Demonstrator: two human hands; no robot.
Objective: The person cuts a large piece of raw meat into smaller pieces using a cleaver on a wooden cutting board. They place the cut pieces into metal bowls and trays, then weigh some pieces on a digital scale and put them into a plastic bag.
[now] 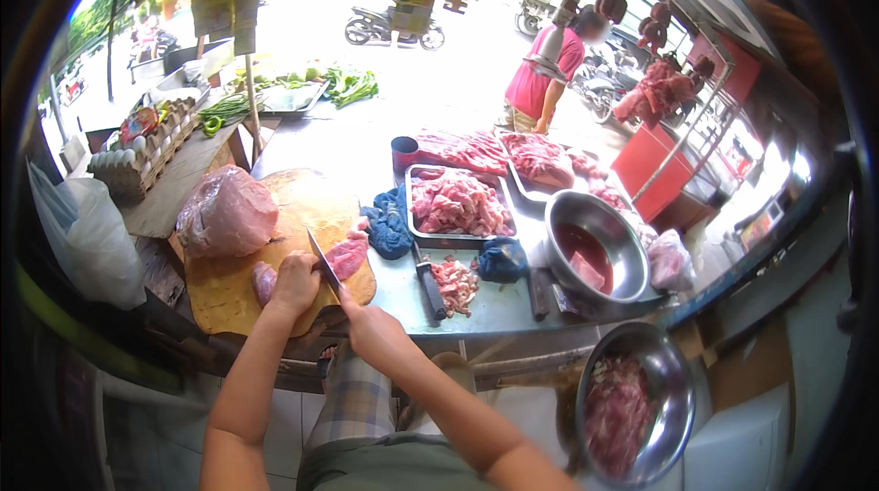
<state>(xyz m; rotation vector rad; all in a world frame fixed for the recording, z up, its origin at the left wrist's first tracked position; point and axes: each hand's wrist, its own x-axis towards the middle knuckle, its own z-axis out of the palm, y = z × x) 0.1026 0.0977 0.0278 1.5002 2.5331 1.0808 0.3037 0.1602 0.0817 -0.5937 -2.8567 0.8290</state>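
My right hand [375,331] grips the handle of a kitchen knife [323,262], its blade slanting up and left over a wooden chopping board [307,194]. Left of the blade, my left hand [298,282] is closed, fingers curled over a piece of raw meat [265,282] that shows at its left side. What lies under the fingers is hidden. Just right of the blade lies a pink meat slice [349,253]. A large block of raw meat [229,214] rests on the board's far left.
Beside the board are a blue cloth [391,224], a tray of cut meat [458,237], scraps [455,287] and another knife [428,285]. Metal bowls [632,258] [679,409] stand to the right. Egg trays [151,157] sit at left. A person [547,79] in pink stands across the table.
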